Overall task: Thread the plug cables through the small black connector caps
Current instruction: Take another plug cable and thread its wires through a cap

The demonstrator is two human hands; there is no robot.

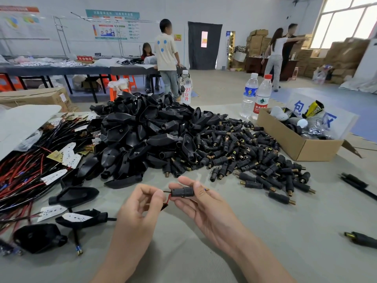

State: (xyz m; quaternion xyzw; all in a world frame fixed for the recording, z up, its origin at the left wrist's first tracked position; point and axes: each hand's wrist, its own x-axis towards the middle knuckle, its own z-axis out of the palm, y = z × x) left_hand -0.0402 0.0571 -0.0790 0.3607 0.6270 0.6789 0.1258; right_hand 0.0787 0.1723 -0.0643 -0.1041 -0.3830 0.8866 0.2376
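The grey tabletop point(255, 231) has its broadest bare stretch under and to the right of the hands, running to the near edge. Straight beyond both hands rises a heap of large black housings point(142, 135), its near edge close to the fingertips. Left of the left hand, a bundle of red and black cables point(24, 170) fans out toward the tabletop's left edge, with a few housings point(73, 196) lying singly between the bundle and the hand. Beyond and right of the right hand spreads a low scatter of small black connector caps point(244, 152), thinning toward a cardboard box point(306, 148) farther right. Two loose black plugs point(357, 183) lie well right, near the edge. The right hand point(206, 209) grips one connector cap point(182, 192) between thumb and fingers, raised above the tabletop. The left hand point(140, 205), fingers curled, pinches the thin red wire point(166, 201) entering the cap's left end; a brass-tipped end point(207, 189) shows beyond the right thumb.
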